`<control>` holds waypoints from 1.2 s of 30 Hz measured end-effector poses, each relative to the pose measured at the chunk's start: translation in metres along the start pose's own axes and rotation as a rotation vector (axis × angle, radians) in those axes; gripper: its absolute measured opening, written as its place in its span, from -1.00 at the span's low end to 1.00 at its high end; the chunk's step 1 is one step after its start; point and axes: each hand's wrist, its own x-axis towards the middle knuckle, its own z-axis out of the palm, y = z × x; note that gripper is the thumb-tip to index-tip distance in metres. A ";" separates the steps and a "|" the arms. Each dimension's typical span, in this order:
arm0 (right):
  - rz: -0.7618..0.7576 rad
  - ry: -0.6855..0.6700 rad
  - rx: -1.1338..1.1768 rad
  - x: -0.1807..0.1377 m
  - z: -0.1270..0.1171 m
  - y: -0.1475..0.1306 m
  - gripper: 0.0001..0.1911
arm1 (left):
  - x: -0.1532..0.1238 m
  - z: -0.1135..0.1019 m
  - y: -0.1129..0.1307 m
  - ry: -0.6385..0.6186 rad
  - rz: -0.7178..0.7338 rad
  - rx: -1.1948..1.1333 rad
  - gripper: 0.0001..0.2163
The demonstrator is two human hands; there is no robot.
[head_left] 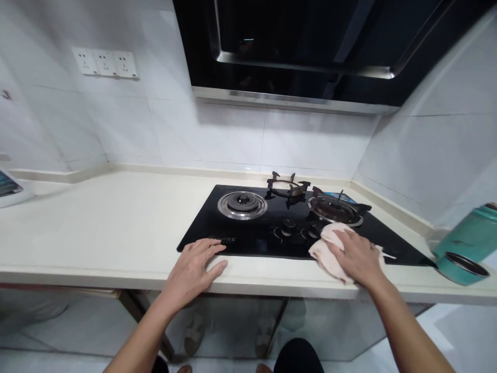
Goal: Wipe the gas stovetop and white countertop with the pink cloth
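A pale pink cloth (330, 255) lies over the front right of the black glass gas stove (267, 243), bunched under my right hand (359, 256), whose fingers press and grip it close to the control knobs (288, 226). My left hand (198, 267) rests flat on the front edge of the counter and stove, fingers spread, with nothing in it. The left burner (243, 203) has no pan support on it. A loose black pan support (288, 186) sits at the back of the stove, in the middle. Another support stands on the right burner (334, 209).
Low overhead hangs a black range hood (295, 57). At the far right are a teal canister (468, 233) and a small teal cup-like piece (462, 269). A white container (13, 189) stands at the far left of the cream counter (104, 223). Wall sockets (105, 63) are upper left.
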 end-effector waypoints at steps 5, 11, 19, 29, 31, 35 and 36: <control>-0.185 0.138 0.001 -0.052 -0.010 -0.053 -0.50 | 0.000 0.001 0.002 -0.004 -0.003 0.012 -0.65; -0.553 0.083 0.303 -0.069 -0.020 -0.136 -0.46 | -0.001 -0.001 0.005 -0.019 -0.030 0.001 -0.64; -0.944 -0.291 0.350 -0.008 -0.044 -0.237 -0.42 | -0.004 0.002 0.001 0.069 -0.135 -0.085 -0.54; -0.518 -0.423 0.060 0.091 -0.037 -0.202 -0.28 | -0.004 -0.007 0.010 -0.004 -0.101 -0.028 -0.61; -0.463 -0.448 0.044 0.102 -0.036 -0.186 -0.28 | -0.005 -0.005 0.010 0.013 -0.097 -0.023 -0.61; -0.357 -0.454 0.010 0.125 -0.031 -0.170 -0.33 | -0.006 -0.002 0.010 0.042 -0.099 0.001 -0.64; -0.333 -0.438 0.002 0.130 -0.029 -0.169 -0.33 | -0.006 -0.001 0.011 0.043 -0.101 0.008 -0.65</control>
